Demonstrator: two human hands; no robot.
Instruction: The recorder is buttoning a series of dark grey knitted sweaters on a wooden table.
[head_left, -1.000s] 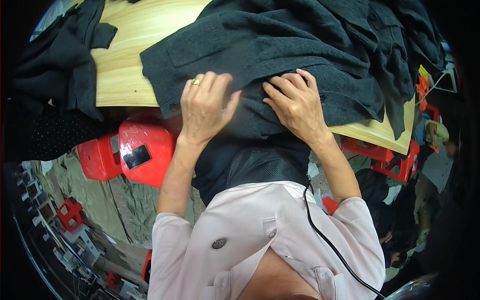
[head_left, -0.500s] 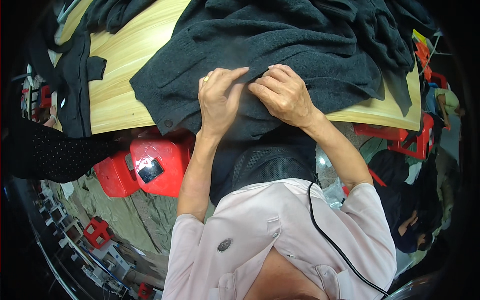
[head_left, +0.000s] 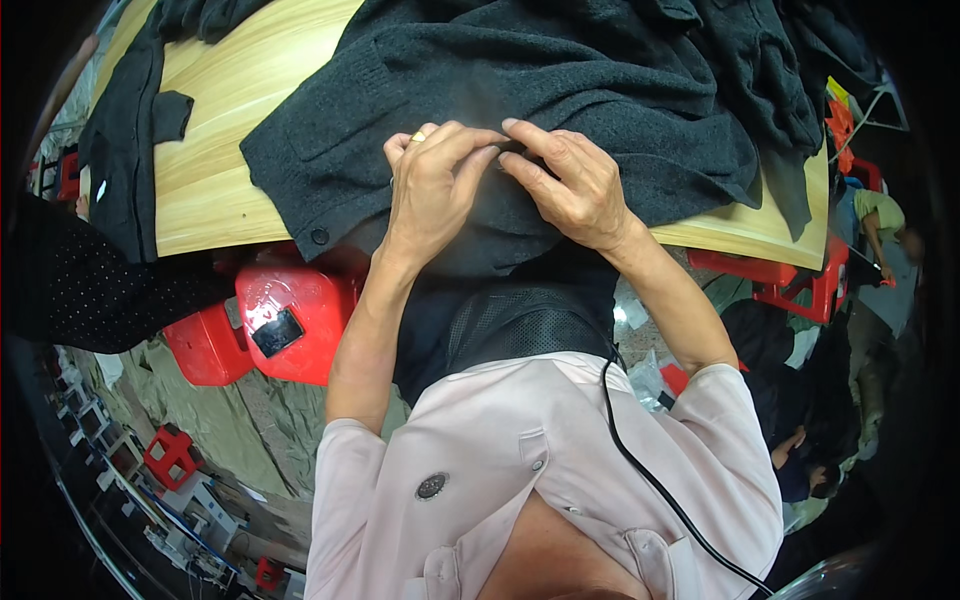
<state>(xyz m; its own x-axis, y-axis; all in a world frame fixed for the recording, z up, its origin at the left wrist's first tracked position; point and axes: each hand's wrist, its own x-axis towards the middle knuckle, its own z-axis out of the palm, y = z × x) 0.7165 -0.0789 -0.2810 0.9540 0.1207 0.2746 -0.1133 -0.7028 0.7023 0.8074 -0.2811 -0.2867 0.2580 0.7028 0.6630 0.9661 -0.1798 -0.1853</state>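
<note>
Head view: dark grey knitted cardigan (head_left: 560,90), buttoned edge, pinched by left hand (head_left: 435,180) and right hand (head_left: 570,185).

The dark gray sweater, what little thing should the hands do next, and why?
Probably smooth the dark gray sweater flat. Both the left hand and right hand pinch one spot, fingertips meeting, and the knit looks bunched on the wooden table.

Bare bench (head_left: 215,150) left of the dark knit garment (head_left: 560,90): open passage. Beyond that strip, a second dark garment (head_left: 125,130) blocks the bench edge.
</note>
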